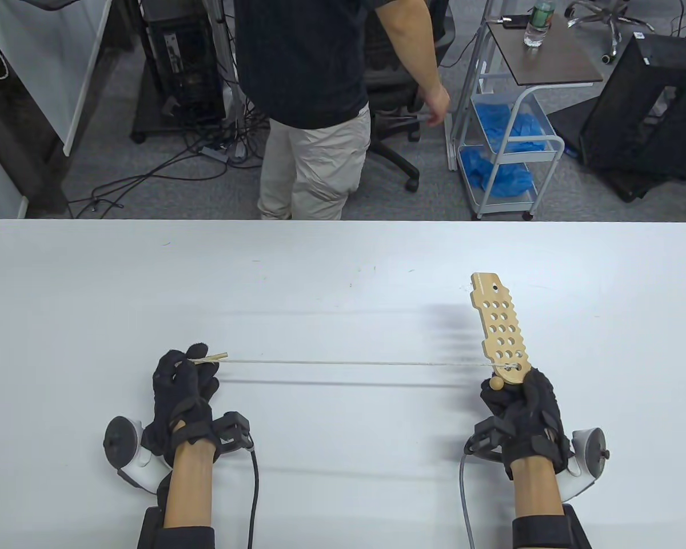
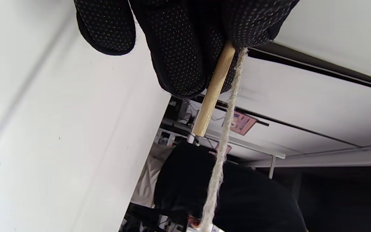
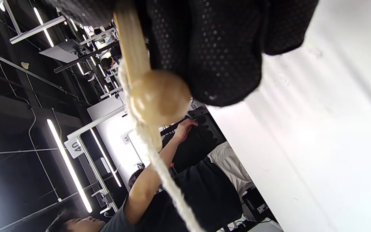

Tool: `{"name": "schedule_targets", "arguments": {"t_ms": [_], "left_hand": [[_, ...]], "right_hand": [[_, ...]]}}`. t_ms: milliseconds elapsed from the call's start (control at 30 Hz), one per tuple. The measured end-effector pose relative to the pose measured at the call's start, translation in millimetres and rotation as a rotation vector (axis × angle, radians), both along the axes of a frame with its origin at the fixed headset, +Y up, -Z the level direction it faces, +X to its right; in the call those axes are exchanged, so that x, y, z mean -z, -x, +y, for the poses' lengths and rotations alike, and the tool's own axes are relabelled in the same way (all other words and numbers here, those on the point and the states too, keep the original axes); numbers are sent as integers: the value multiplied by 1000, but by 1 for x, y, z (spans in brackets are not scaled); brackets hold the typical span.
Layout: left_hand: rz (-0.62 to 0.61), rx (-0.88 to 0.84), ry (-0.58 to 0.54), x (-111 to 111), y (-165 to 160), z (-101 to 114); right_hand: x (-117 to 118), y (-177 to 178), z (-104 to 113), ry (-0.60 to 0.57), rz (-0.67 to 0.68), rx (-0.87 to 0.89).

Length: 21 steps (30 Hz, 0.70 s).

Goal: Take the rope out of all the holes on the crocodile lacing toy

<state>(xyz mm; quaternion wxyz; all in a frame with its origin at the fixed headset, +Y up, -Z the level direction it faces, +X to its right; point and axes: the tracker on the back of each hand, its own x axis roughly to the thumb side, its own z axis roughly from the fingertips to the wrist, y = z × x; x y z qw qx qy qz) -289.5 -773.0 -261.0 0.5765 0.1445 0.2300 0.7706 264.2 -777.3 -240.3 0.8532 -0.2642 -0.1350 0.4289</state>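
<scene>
Grip, left hand (image 1: 184, 383): gloved fingertips pinched together on the short pale wooden needle-stick (image 1: 212, 358) at the free end of the cream twisted rope (image 1: 354, 362); in the left wrist view the stick (image 2: 214, 90) pokes out from between the fingers (image 2: 179, 54) with the rope (image 2: 224, 138) running beside it.

Grip, right hand (image 1: 523, 409): clamped on the near end of the flat tan wooden crocodile lacing board with rows of round holes (image 1: 498, 326), held up off the white desk (image 1: 343, 274), far end pointing away.

Rope: taut, level, spanning between the hands; enters a hole at the board's near end, just above a round wooden bead (image 1: 496, 383). Every other visible hole looks bare, so likely one threading remains.

Risks, judged:
- Bead probably stops the rope; further pulling leftward could jam it or wrench the board from the right grip.
- Pinch on the stick is slight; tension may slip it free.
- Whether the bead is knotted or fixed cannot be told.
</scene>
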Motion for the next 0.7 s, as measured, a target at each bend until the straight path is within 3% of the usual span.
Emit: {"name": "schedule_targets", "arguments": {"t_ms": [300, 467, 700], "left_hand": [[22, 6, -11, -2, -1, 3], [95, -51, 5, -7, 5, -2], [119, -116, 15, -9, 6, -6]], "right_hand": [[-3, -3, 3, -3, -36, -11], [-10, -15, 2, 40, -114, -51], [-12, -13, -4, 28, -143, 61]]}}
